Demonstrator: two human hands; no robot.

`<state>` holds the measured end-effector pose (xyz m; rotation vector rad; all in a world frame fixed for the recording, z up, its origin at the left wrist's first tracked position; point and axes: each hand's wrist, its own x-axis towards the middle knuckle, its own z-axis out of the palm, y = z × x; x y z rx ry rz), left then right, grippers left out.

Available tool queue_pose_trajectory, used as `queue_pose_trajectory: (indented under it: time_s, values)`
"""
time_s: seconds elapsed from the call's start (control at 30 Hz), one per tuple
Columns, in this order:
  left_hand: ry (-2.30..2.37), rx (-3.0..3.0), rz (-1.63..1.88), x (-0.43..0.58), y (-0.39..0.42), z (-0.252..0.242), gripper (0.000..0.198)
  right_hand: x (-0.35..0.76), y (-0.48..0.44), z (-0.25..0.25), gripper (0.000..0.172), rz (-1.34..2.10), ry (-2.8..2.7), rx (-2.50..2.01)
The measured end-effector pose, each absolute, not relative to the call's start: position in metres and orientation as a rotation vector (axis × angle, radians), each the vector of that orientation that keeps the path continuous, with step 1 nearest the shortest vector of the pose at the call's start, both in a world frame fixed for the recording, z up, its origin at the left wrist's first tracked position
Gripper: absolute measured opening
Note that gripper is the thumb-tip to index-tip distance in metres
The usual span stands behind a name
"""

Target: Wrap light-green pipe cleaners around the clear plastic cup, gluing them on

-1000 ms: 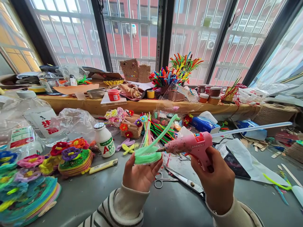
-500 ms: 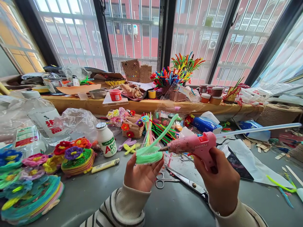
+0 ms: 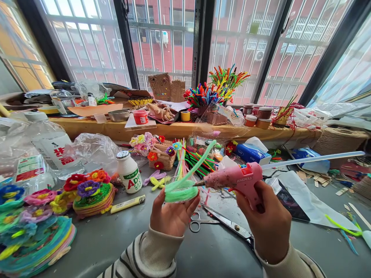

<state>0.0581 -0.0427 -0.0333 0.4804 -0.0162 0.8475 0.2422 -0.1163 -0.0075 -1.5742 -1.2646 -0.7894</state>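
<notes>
My left hand (image 3: 173,216) holds up a small clear round piece wrapped with a light green pipe cleaner (image 3: 181,194), thumb on one side and fingers on the other. One loose end of the pipe cleaner sticks up toward the upper right. Around the handle of a pink hot glue gun (image 3: 236,179) my right hand (image 3: 268,222) is closed. The gun's metal nozzle points left, at the right edge of the green coil. A long translucent glue stick (image 3: 313,159) juts out of its back. Below lie small scissors (image 3: 198,222) and large scissors (image 3: 232,224).
To the left are pipe-cleaner flower pieces (image 3: 94,195), a yellow utility knife (image 3: 128,203), a white bottle (image 3: 129,173) and a big clear jug (image 3: 52,143). A tissue pack (image 3: 252,152) and a dark phone-like slab (image 3: 291,202) lie right. Paint jars (image 3: 263,116) line the wooden ledge.
Both hands keep nearly the same pose, with the glue gun nozzle still at the green coil. The whole view has shifted very slightly.
</notes>
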Motion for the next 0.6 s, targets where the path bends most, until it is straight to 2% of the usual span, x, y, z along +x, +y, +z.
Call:
queue_pose_trajectory:
  time_s: [0.6]
  values:
    - [-0.046, 0.496, 0.824, 0.0586, -0.0437, -0.0315, 0.041, 0.2412, -0.1158, -0.0057, 0.029, -0.81, -1.262, -1.566]
